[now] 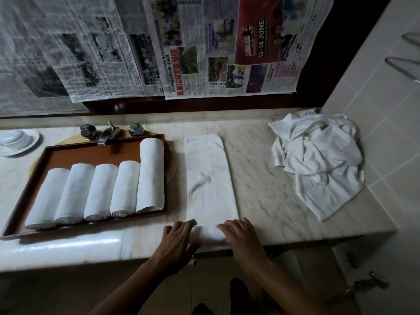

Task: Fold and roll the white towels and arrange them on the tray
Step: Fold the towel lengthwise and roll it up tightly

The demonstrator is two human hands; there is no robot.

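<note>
Towel [209, 178] lies folded in a long strip on the surface [261, 189], just right of the tray [102, 153]. My left grip [181, 237] and right grip [241, 235] press flat-fingered on its near end, holding nothing. I'd roll away evenly, keeping both sides tight and edges aligned.

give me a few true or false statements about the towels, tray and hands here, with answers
1. Five rolls lie side by side on the tray. True.
2. The pile of loose towels sits left of the tray. False: it lies at the right end of the counter.
3. The left hand and right hand rest on the near end of the folded towel. True.
4. The folded towel lies inside the tray. False: it lies on the counter, just right of the tray.
</note>
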